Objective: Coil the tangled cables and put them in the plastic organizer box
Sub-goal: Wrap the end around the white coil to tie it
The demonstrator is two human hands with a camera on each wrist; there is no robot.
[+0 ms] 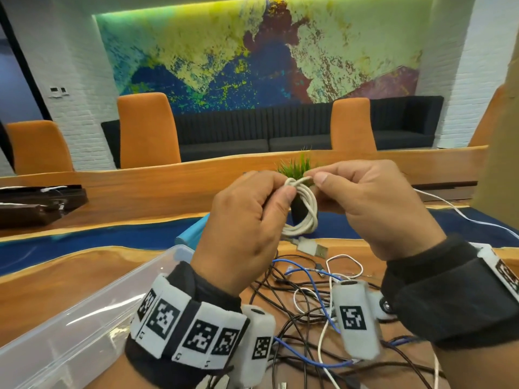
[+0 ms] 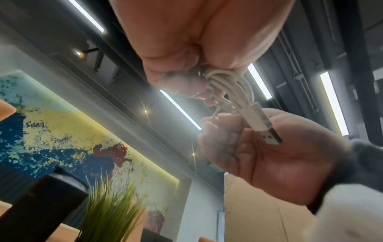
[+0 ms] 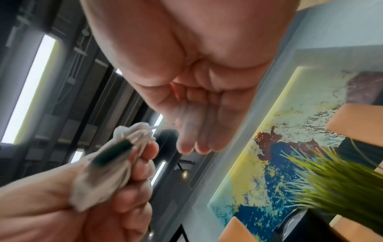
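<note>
A white USB cable (image 1: 302, 211) is wound into a small coil and held up above the table. My left hand (image 1: 247, 220) grips the coil at its top left, thumb pressed on the loops. My right hand (image 1: 362, 200) pinches the cable's free end (image 1: 304, 179) at the top of the coil. The USB plug (image 1: 316, 249) hangs below the coil; it shows as the plug (image 2: 263, 126) in the left wrist view. A tangle of black, blue and white cables (image 1: 306, 310) lies on the table under my wrists. The clear plastic organizer box (image 1: 84, 318) stands at the lower left.
A potted green plant (image 1: 297, 169) stands just behind the coil. A white cable (image 1: 463, 217) runs off to the right. Dark cases (image 1: 36, 203) lie at the far left. Orange chairs (image 1: 146, 130) and a black sofa stand beyond the wooden table (image 1: 56, 282).
</note>
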